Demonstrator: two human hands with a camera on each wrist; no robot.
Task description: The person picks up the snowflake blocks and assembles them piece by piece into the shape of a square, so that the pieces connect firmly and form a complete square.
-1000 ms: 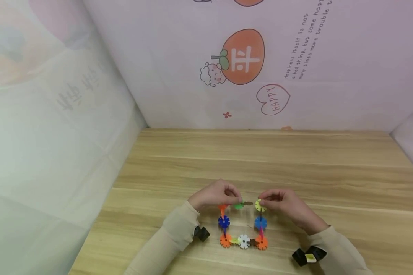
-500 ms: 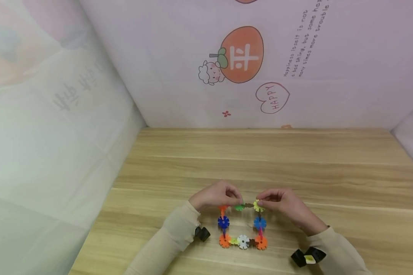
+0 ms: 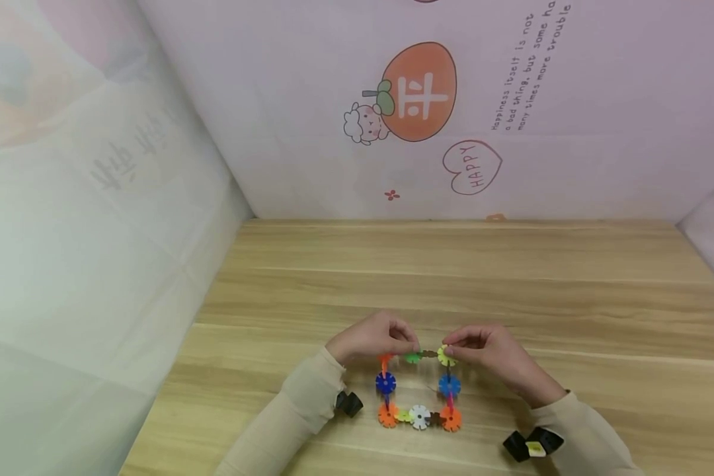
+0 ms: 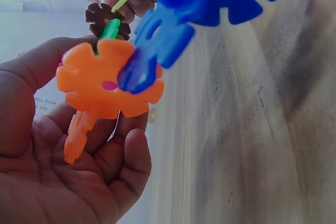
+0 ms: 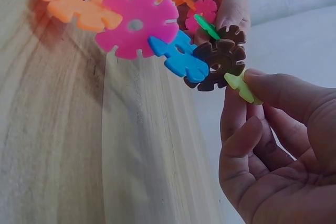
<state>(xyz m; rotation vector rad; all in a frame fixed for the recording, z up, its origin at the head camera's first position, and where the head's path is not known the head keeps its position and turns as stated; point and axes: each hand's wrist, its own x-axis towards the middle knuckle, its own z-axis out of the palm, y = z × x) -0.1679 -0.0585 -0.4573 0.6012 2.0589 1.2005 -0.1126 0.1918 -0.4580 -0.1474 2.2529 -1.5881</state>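
Wooden table [image 3: 452, 277], pink cartoon-printed wall [image 3: 309, 99] behind

We seem to be at a small play or craft corner in a home. A light wooden table [image 3: 464, 277] is boxed in by soft pinkish cloth screens [image 3: 309, 132] on the left, far and right sides. The far one carries a cartoon persimmon [image 3: 419, 92], a "HAPPY" heart [image 3: 472, 166] and a printed line of English.

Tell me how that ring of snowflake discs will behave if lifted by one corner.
The ring would probably sag or twist, since its thin discs only slot together at notches. It looks light: small plastic pieces. A joint may pop loose; the brown disc links by narrow slots between both hands.
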